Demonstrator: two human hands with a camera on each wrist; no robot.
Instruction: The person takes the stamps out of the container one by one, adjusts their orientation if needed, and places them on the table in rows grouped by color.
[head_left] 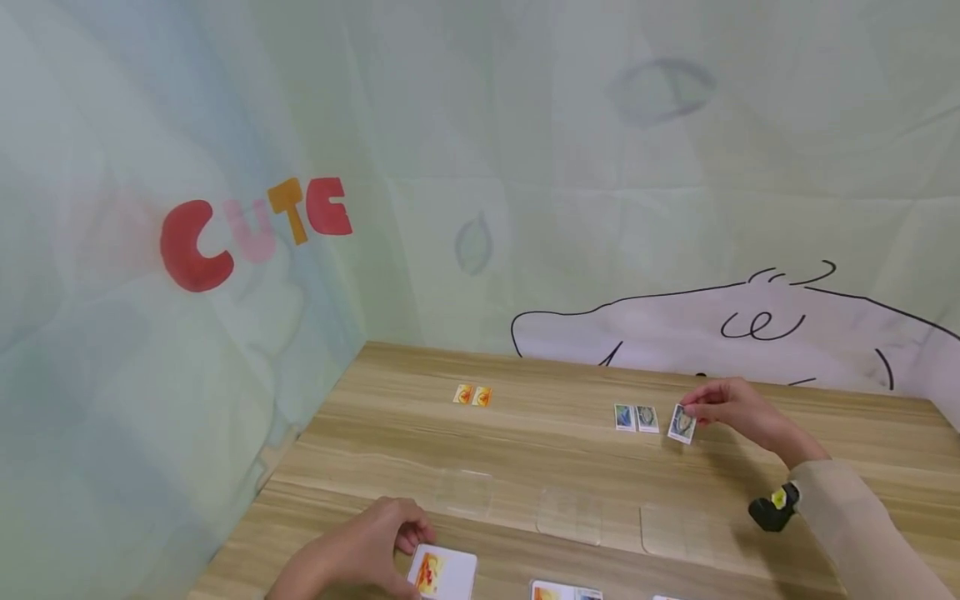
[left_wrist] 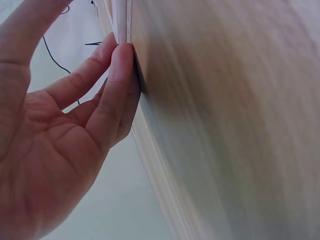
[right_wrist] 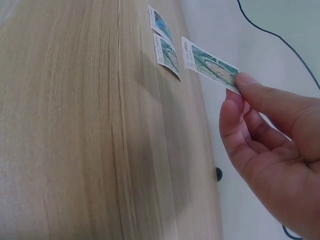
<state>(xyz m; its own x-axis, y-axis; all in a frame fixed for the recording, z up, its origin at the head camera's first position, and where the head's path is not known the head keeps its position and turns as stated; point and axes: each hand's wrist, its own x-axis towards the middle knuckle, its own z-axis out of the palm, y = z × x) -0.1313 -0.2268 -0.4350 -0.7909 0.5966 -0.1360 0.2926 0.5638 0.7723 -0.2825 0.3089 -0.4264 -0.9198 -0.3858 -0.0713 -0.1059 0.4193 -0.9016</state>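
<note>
My right hand [head_left: 738,412] pinches a postage stamp [right_wrist: 212,65] with a green picture by one end, thumb on its face. The stamp is tilted above the table's far part. Left of it lie two similar stamps, a bluish stamp [head_left: 624,417] and a greenish stamp [head_left: 647,419], side by side. My left hand [head_left: 360,546] is at the near edge, thumb and fingers about the left side of a white card [head_left: 457,575] bearing an orange stamp picture. In the left wrist view, fingertips [left_wrist: 121,57] meet the card's edge close over the wood.
Two small orange stamps [head_left: 473,395] lie at the back left of the wooden table [head_left: 390,433]. Three clear plastic pieces [head_left: 568,515] lie in a row mid-table. Another white card [head_left: 566,591] shows at the bottom. A printed cloth [head_left: 420,275] hangs behind.
</note>
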